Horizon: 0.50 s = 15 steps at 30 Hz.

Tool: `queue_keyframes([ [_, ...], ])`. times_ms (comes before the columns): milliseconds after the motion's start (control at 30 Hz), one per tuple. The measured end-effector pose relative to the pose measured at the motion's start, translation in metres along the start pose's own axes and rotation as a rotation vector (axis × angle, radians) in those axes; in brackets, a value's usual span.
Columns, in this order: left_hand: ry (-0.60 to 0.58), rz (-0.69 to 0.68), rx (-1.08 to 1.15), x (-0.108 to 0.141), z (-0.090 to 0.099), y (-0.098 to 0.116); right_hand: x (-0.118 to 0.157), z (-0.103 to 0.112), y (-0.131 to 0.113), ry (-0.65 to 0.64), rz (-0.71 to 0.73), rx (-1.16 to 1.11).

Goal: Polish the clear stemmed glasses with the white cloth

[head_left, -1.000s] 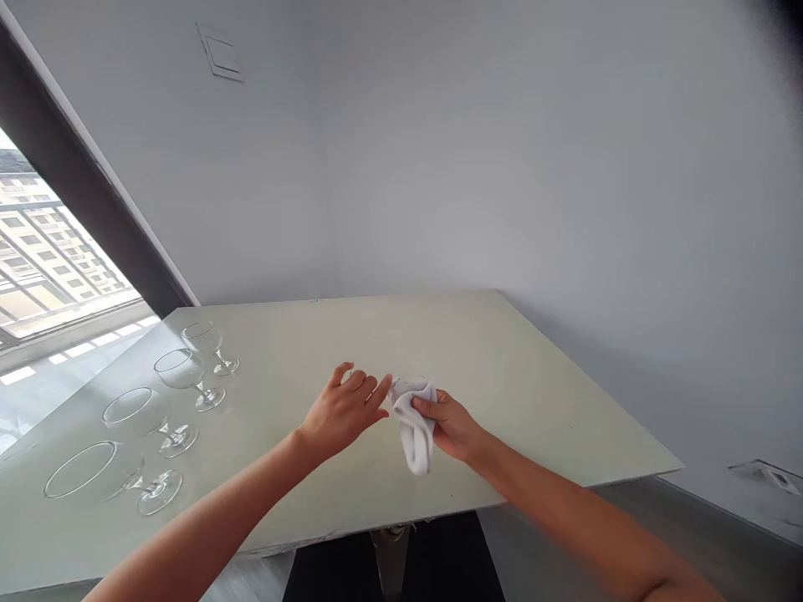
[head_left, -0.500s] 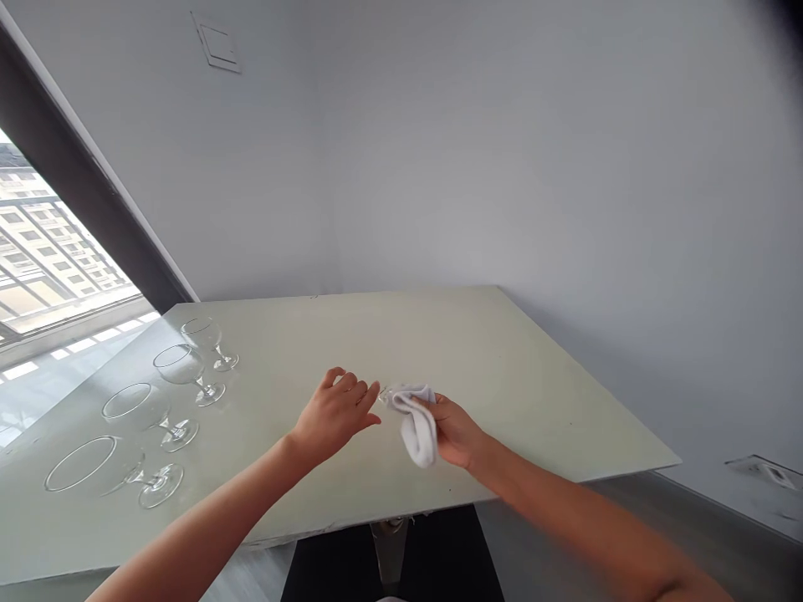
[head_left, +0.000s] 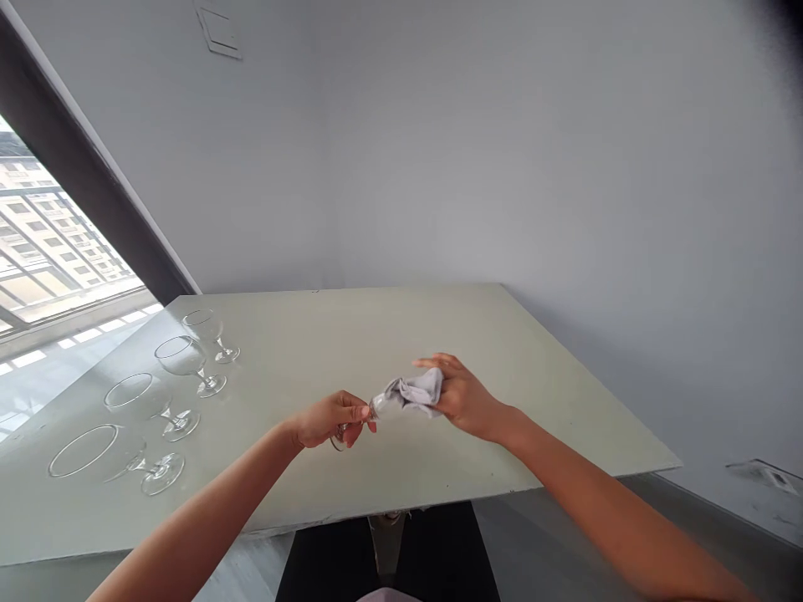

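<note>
Over the table's middle, my left hand (head_left: 331,420) pinches a wine glass (head_left: 380,406) by its stem. The glass lies tilted sideways; part of its round foot shows below my fingers. A whitish-grey cloth (head_left: 419,390) covers most of the bowl, so the rim is hidden. My right hand (head_left: 467,400) has hold of the cloth at the bowl end, some fingers stretched out beyond it and the others partly hidden.
Several clear wine glasses (head_left: 181,358) stand upright in a row along the table's left side. The pale glossy table (head_left: 502,351) meets grey walls behind. A window (head_left: 56,242) is at far left, and a wall switch (head_left: 217,32) is above.
My left hand, earlier raised with curled fingers beside the glass, now grips its stem. The cloth, which hung folded from my right hand, is now bunched around the bowl.
</note>
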<state>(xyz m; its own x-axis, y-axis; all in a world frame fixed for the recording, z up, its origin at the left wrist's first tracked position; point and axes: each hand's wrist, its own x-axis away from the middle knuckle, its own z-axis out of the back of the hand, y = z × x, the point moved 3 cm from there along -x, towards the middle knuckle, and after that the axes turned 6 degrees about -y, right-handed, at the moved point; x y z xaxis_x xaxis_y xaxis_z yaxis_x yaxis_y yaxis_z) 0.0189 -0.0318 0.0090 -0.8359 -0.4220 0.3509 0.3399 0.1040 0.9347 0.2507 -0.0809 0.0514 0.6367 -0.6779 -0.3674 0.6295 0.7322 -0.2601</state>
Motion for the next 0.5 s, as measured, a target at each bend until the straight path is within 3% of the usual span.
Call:
queue_keyframes([
  [100, 0.214, 0.041, 0.027, -0.004, 0.008, -0.011, 0.009, 0.014, 0.015, 0.179, -0.191, 0.088],
  [167, 0.343, 0.073, -0.074, -0.008, 0.010, -0.012, 0.010, 0.015, 0.008, 0.241, -0.252, 0.158],
  [267, 0.457, 0.090, -0.362, -0.015, 0.003, -0.004, -0.005, -0.001, -0.022, 0.172, -0.125, 0.273],
  [367, 0.575, -0.044, -0.816, -0.019, -0.011, 0.010, -0.027, -0.027, -0.040, 0.036, 0.008, 0.297],
  [433, 0.652, -0.197, -1.103, -0.018, -0.019, 0.017, -0.039, -0.033, -0.033, 0.010, -0.069, 0.224],
  [500, 0.690, -0.319, -1.266, -0.016, -0.022, 0.019, -0.045, -0.030, -0.013, 0.004, -0.249, 0.014],
])
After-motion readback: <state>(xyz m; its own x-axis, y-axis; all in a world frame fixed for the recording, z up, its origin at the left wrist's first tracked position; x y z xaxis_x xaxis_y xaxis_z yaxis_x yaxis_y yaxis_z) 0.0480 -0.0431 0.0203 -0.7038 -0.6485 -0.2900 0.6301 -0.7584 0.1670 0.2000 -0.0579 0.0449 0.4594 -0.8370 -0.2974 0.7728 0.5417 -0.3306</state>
